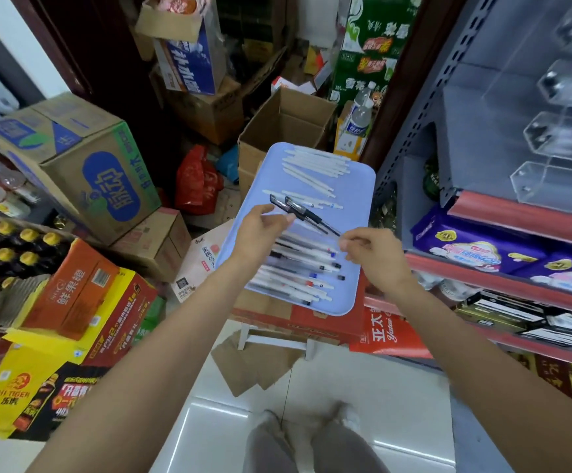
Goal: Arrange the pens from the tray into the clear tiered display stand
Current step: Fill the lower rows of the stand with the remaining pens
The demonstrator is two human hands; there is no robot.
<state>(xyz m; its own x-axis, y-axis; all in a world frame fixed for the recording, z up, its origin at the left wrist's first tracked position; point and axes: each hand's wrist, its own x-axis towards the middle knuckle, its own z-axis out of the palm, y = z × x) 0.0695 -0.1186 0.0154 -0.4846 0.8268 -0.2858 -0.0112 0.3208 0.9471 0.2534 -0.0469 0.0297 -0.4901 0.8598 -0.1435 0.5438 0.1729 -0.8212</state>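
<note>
Grey trouser legs and two bare forearms fill the bottom of the frame, reaching up toward a pale blue tray at centre. Its near half carries a jumble of pens with dark and coloured tips; a loose row of white pens lies on the far half. Left hand pinches two black pens and holds them just above the tray. Right hand hovers over the tray's right edge, fingers curled; whether it grips anything cannot be told. At upper right, the clear tiered display stand sits on a grey shelf. An open cardboard box stands beyond the tray, and drink cartons crowd the left side
</note>
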